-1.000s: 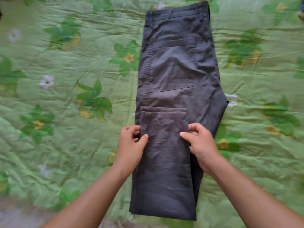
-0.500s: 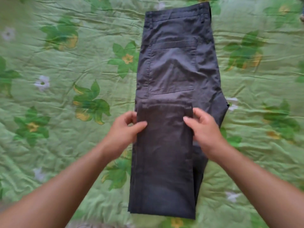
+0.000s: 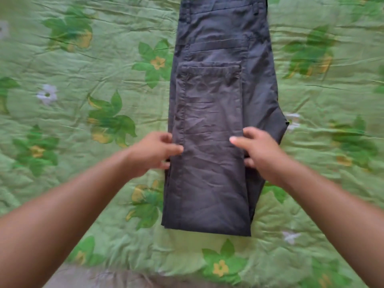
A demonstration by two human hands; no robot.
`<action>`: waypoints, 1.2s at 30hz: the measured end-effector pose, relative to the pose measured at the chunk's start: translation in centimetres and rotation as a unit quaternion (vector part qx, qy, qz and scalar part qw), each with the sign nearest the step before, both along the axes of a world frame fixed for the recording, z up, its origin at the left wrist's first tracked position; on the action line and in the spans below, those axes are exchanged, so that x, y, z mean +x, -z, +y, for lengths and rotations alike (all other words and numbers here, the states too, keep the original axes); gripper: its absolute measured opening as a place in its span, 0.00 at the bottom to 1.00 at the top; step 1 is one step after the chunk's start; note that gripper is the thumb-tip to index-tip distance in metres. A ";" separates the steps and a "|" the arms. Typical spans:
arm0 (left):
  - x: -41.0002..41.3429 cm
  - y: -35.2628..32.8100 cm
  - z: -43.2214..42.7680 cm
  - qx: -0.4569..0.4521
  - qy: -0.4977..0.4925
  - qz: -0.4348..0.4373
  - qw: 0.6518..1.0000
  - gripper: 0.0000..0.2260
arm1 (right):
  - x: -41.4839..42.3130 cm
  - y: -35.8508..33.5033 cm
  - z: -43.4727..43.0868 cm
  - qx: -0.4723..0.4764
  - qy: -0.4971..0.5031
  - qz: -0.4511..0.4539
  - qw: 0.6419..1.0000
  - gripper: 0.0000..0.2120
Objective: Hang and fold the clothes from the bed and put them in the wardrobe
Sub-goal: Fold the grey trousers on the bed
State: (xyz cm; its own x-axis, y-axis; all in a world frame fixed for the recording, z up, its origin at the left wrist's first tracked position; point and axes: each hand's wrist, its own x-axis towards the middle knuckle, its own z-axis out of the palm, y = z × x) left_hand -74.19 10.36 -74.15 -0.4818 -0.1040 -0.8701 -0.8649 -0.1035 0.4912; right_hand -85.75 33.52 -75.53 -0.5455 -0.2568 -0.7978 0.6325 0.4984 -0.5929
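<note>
Two hands in, one garment down, calls the booth. Where are we?

Me: Folding step, mid-fold. The dark grey trousers lie flat on the green flowered bedspread, waistband toward the far edge of the bed, doubled end toward the near edge. The legs are turned up over the seat, and the hem sits just below the pocket flap.

Booth: And the grip?

Me: My left hand pinches the left edge of that upper layer, thumb on top, fingers tucked under. My right hand mirrors it on the right edge, thumb flat on the cloth, fingers below. How many layers each pinch takes, I cannot tell; the shot is smeared.

Booth: Next move?

Me: I reckon it wants one more turn to reach shelf size. That calls for both edges to travel level, or the layer skews. The seat bulges out past the leg on the right, so it may need tucking in first. Thin cloth, already creased, so I'd smooth it flat before any lift. The wardrobe is nowhere in shot; the carry comes after.
</note>
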 end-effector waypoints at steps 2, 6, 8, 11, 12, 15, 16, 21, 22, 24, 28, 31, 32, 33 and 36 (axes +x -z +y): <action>4.7 0.2 2.5 0.046 -0.007 -0.002 0.999 0.05 | 4.4 -0.3 2.8 -0.007 -0.003 -0.032 0.999 0.07; 11.9 0.8 6.7 0.057 -0.052 0.012 0.997 0.10 | 11.6 -0.4 6.2 0.028 -0.060 -0.039 0.997 0.13; 12.8 1.0 7.3 0.041 -0.075 0.019 0.996 0.10 | 12.5 -0.1 6.2 0.022 -0.049 -0.030 0.998 0.14; 10.3 1.3 6.4 0.024 -0.127 0.067 0.989 0.10 | 10.1 0.5 4.5 0.001 0.004 0.004 1.000 0.09; 8.6 1.3 5.8 0.017 -0.146 0.090 0.985 0.10 | 8.6 0.6 3.5 -0.012 0.019 0.017 1.000 0.08; 2.9 1.0 4.2 -0.035 -0.170 0.141 0.975 0.11 | 3.5 0.8 0.2 0.006 0.026 0.069 0.997 0.06; 1.0 0.8 3.7 -0.056 -0.163 0.156 0.973 0.12 | 1.9 0.7 -0.9 0.011 0.025 0.085 0.996 0.05; -6.2 -0.3 0.0 -0.123 -0.142 0.222 0.957 0.12 | -5.1 -0.9 -5.2 -0.027 0.038 0.171 0.984 0.04; -6.8 -0.3 -0.8 -0.130 -0.147 0.207 0.958 0.12 | -5.8 -1.1 -5.3 -0.037 0.046 0.155 0.986 0.02; -6.4 0.2 -1.3 -0.126 -0.153 0.144 0.970 0.11 | -5.4 -0.9 -4.5 -0.025 0.042 0.091 0.995 0.05; -0.9 1.7 0.9 -0.100 -0.129 0.075 0.984 0.08 | -0.3 0.3 -0.8 0.000 0.048 0.031 0.998 0.05; 4.1 2.1 3.5 -0.009 -0.170 0.067 0.983 0.05 | 3.7 0.4 2.2 -0.006 0.046 0.030 0.998 0.01; 5.6 2.3 4.2 0.027 -0.186 0.065 0.980 0.07 | 4.7 0.4 2.9 -0.017 0.049 0.025 0.998 0.02; 6.9 2.5 4.9 0.054 -0.195 0.065 0.977 0.09 | 5.4 0.3 3.3 -0.030 0.054 0.017 0.998 0.02; 9.4 2.8 6.4 0.091 -0.195 0.072 0.974 0.14 | 6.5 -0.4 3.7 -0.052 0.075 0.023 0.996 0.08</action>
